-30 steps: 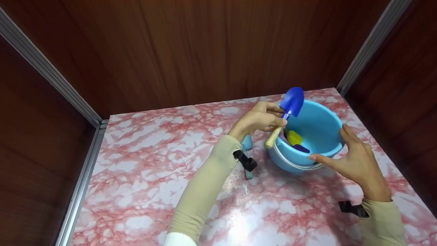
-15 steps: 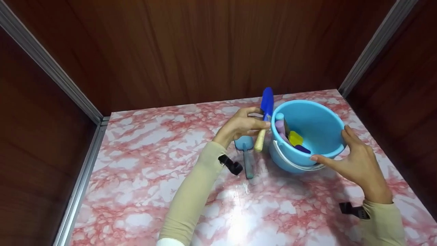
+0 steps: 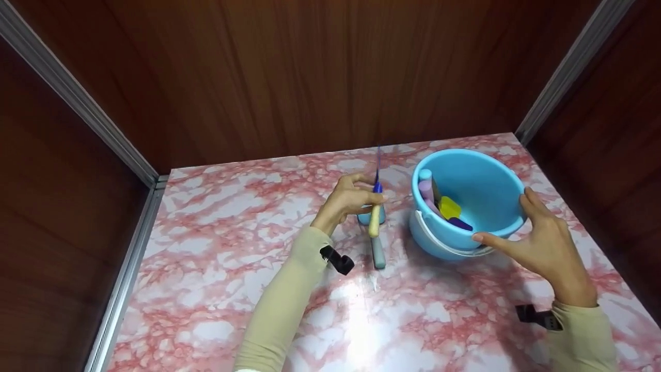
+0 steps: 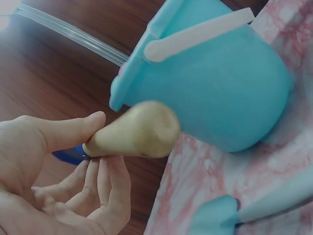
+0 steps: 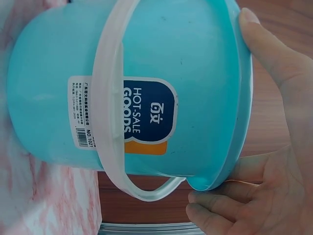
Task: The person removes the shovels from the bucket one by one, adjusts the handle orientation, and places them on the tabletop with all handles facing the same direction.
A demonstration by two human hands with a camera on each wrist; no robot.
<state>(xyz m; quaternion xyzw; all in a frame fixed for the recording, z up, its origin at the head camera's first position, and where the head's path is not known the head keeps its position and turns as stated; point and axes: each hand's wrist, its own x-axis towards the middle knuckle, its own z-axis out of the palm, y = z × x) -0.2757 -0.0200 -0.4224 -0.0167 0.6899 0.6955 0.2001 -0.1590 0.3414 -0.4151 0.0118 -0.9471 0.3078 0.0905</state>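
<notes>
My left hand pinches a small hand trowel where its wooden handle meets the blue blade. The trowel is up above the table, left of the light blue bucket, its blade seen edge-on. In the left wrist view the wooden handle points at the camera, between thumb and fingers. My right hand grips the bucket's rim at the right, thumb at the front. Inside the bucket lie a yellow piece, a dark blue piece and purple handles. The bucket stands tilted slightly toward me.
A light blue shovel with a grey-green handle lies on the pink marbled table, partly under the left hand and trowel. The bucket's white carrying handle hangs down its front. Dark wood panels enclose the table.
My left hand has moved left with the trowel, away from over the bucket's rim, and the blade has turned edge-on. The right hand stays at the rim.
</notes>
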